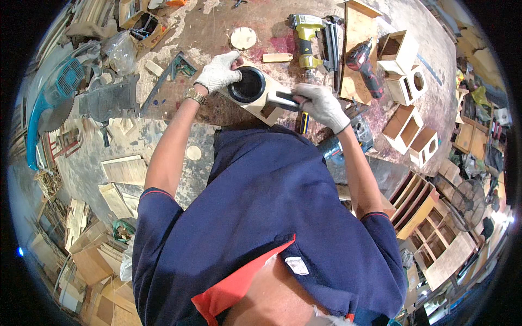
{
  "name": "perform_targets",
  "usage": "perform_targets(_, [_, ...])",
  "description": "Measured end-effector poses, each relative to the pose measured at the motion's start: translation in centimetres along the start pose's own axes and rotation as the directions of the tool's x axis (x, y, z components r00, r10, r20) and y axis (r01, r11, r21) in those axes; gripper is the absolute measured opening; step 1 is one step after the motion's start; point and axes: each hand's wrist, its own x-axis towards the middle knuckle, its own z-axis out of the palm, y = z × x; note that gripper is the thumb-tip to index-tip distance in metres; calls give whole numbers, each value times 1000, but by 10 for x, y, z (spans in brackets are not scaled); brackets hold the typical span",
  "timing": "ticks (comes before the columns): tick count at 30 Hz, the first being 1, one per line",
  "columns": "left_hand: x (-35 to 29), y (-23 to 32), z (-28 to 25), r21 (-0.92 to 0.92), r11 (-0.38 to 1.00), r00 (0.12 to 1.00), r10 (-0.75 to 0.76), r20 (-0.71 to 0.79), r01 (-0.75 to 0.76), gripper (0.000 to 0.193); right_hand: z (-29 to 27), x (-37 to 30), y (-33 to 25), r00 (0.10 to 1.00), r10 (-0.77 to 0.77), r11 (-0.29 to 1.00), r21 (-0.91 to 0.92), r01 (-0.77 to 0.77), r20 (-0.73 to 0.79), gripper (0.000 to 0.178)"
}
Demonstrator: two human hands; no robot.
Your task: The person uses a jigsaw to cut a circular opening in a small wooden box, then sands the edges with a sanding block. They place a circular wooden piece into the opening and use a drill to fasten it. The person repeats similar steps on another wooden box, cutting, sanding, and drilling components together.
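The gloved left hand [219, 73] rests against a round black fitting [247, 85] on a pale wooden box [262, 113]; the gloved right hand [322, 106] holds a black-and-silver tool [281, 100] just beside it. On the surface [217, 32] lie a yellow-green nail gun [307, 44], a red-and-black drill [366, 68] and small open boxes [398, 49].

Stained brown worktop [255, 16] above mottled grey floor [202, 140], dark fan [465, 202] and bright light [508, 219] at right
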Motion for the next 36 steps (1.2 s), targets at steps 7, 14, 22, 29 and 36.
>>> perform_targets(7, [-2, -1, 4, 8, 999, 998, 46, -52, -45, 24, 16, 60, -20, 785, -419, 752, -310, 582, 457, 21])
perform_targets(14, [-6, -10, 21, 77, 991, 976, 124, -181, -112, 30, 3, 80, -17, 768, -374, 687, -401, 606, 520, 12])
perform_targets(22, [-4, -11, 18, 63, 994, 987, 98, -125, -91, 27, 7, 80, -24, 852, -234, 721, -504, 475, 469, 15])
perform_targets(29, [-4, -4, 12, 54, 995, 993, 83, -89, -79, 28, 6, 81, -27, 852, -225, 706, -524, 477, 472, 17])
perform_targets(36, [-2, -5, 11, 83, 992, 991, 99, -90, -92, 27, 7, 91, -14, 733, -415, 618, -424, 662, 539, 18])
